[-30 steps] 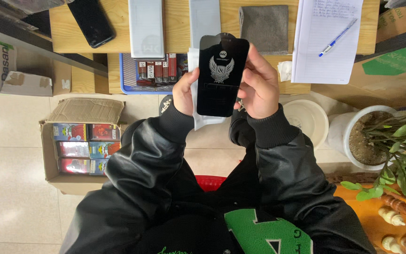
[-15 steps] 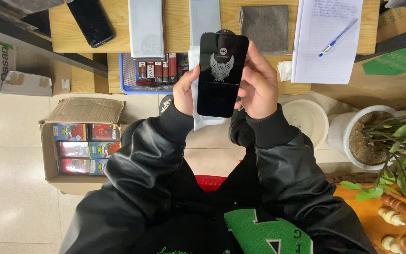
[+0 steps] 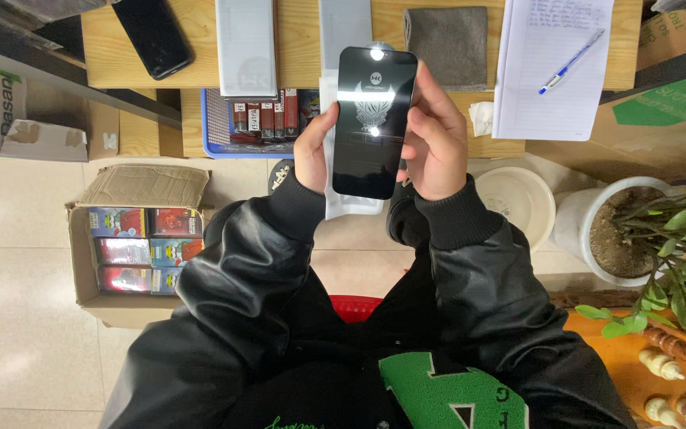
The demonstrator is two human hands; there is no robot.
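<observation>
Wooden desk [image 3: 200, 48] runs across the top, its front edge just behind a thin black glass screen protector [image 3: 373, 119], held upright. Left hand [image 3: 315, 155] and right hand [image 3: 437, 143] pinch its long edges. It looks light, stiff, slippery and brittle, best gripped by the edges.

We wear a glossy black jacket with ribbed knit cuffs [image 3: 460, 213] at twelve o'clock and a green letter patch [image 3: 450, 393] at five o'clock.

A phone [image 3: 153, 34] and cloth [image 3: 447, 44] lie on the table [image 3: 200, 75]; a cardboard box [image 3: 132, 242] sits below-left on the floor [image 3: 17, 318].
</observation>
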